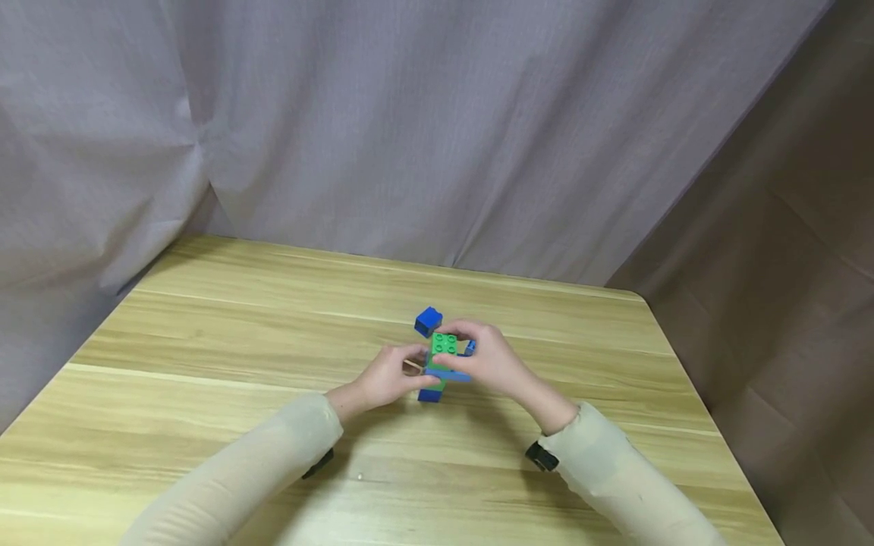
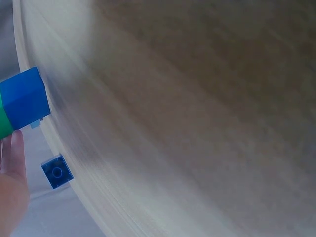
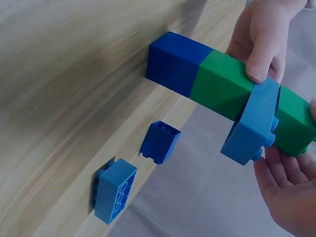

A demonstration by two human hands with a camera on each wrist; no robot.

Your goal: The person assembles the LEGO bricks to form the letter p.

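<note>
A stack of toy building blocks stands upright on the table between both hands. Its lowest block is a dark blue block (image 3: 177, 61), with a green block (image 3: 219, 81) above it. Across that lies a longer light blue block (image 3: 256, 121), jutting out to one side. My left hand (image 1: 388, 377) holds the stack around the lower green and light blue blocks, thumb against its side. The upper green block (image 1: 445, 343), studs up, sits over the light blue block, and my right hand (image 1: 495, 358) grips it between thumb and fingers. The right wrist view cannot settle whether it is fully seated.
A loose dark blue block (image 1: 428, 320) lies behind the stack. A loose light blue block (image 3: 114, 191) lies on its side near it, mostly hidden by the right hand in the head view. The wooden table (image 1: 259, 303) ends at a grey curtain (image 1: 382, 136).
</note>
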